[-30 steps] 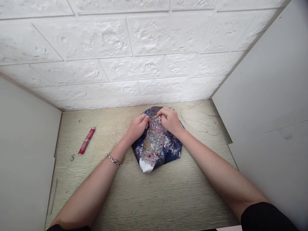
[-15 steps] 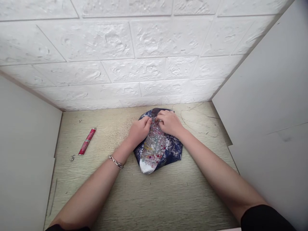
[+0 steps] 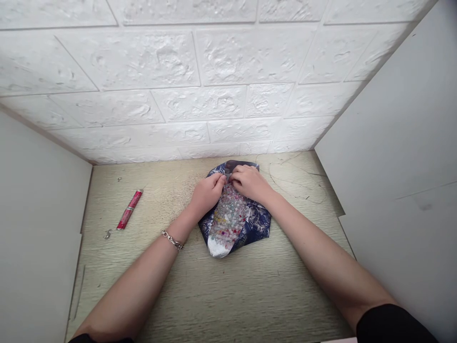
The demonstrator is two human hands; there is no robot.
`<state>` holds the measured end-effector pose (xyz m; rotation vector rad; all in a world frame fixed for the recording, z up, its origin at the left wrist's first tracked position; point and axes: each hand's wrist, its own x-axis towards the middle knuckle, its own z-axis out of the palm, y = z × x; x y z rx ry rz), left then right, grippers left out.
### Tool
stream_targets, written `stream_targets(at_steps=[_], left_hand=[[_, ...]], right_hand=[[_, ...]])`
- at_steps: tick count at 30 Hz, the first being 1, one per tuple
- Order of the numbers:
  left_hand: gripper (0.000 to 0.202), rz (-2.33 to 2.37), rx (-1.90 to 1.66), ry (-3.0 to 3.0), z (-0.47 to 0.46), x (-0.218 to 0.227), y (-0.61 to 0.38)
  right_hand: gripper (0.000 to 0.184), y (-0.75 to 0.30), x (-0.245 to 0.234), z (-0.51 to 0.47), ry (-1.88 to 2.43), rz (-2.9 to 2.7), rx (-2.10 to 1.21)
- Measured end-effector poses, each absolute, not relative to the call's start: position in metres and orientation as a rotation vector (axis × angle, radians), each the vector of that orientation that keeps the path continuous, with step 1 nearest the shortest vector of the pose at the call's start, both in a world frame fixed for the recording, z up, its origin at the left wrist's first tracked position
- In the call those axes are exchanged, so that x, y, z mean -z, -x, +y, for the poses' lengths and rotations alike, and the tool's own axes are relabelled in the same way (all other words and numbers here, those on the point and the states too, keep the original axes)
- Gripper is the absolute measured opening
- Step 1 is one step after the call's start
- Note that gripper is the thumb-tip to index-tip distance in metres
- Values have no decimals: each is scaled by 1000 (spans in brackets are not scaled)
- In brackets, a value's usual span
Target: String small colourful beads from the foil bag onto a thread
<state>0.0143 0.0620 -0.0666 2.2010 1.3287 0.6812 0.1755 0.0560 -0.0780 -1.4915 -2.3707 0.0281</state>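
So we've got a dark blue, white-patterned, pouch-like piece [image 3: 259, 224] lying flat on the pale, wood-grained tabletop [image 3: 246, 295], a touch toward six o'clock from dead centre. A long see-through section packed with multicoloured beads [image 3: 228, 214] runs down it to a crinkly white tip [image 3: 218, 248] near its seven o'clock. Our left hand [image 3: 207, 194], chunky silver chain bracelet [image 3: 173, 240] on the wrist, is closed in a thumb pinch on the see-through section's edge, around ten o'clock. Our right hand [image 3: 253, 183] is at one o'clock, fingers curled over the top; honestly we can't tell whether they're gripping anything. Well apart at nine o'clock there's a slim red stick with a silvery band [image 3: 129, 209], with little shiny metallic bits [image 3: 107, 234] near its lower end.
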Motion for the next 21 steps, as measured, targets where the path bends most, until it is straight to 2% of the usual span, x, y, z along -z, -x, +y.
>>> stream_targets(at_steps=[13,21], left_hand=[[32,1291,-750,-2065,64,65,-14],[32,1264,-768,-2044,66,66,-13]], right_hand=[[22,-182,80,64,1390,-2350,-274],[19,-178,82,61,1421,-2380,-195]])
